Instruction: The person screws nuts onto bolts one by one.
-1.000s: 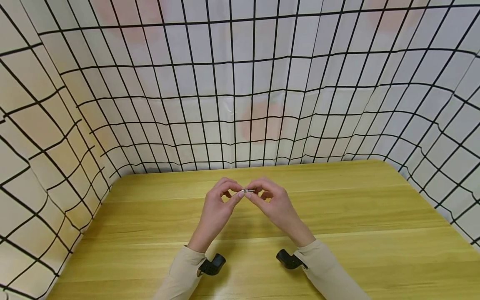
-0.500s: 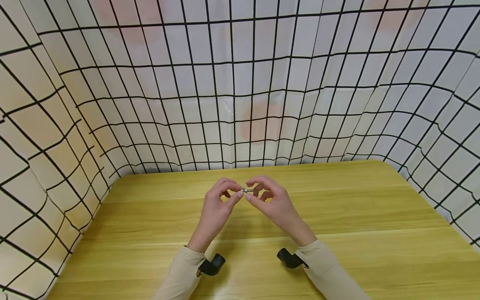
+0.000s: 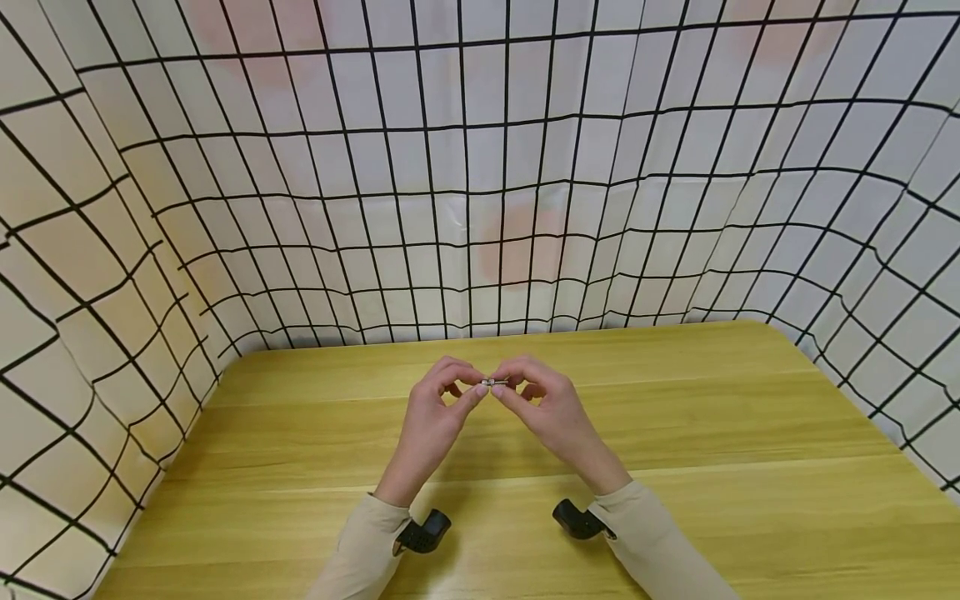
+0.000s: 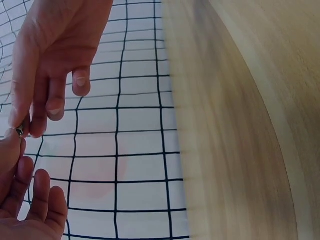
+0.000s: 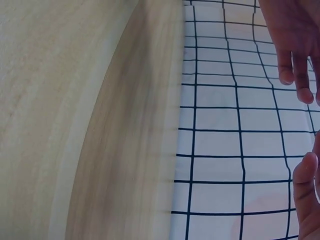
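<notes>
A small silvery bolt-like metal piece (image 3: 493, 382), with a thin shaft pointing right, lies level between both hands above the table. My left hand (image 3: 437, 412) pinches its thicker left end between thumb and forefinger. Thumb and forefinger of my right hand (image 3: 551, 408) pinch it just right of there, and the shaft's tip shows past them. In the left wrist view the fingertips cover most of the metal piece (image 4: 20, 131); my right hand comes in from the top, my left from below. The right wrist view cuts off both hands at its right edge, and the piece is out of sight.
Beneath the hands spreads a yellow wood-grain table (image 3: 300, 467) with a rounded far right corner. A white cloth with a black grid (image 3: 420, 200) stands behind it and along both sides. Each wrist carries a black camera (image 3: 426, 533).
Half a second ago my right forefinger and thumb stood apart around the metal piece; now they pinch it again, as one second ago. My left hand has kept its hold and place.
</notes>
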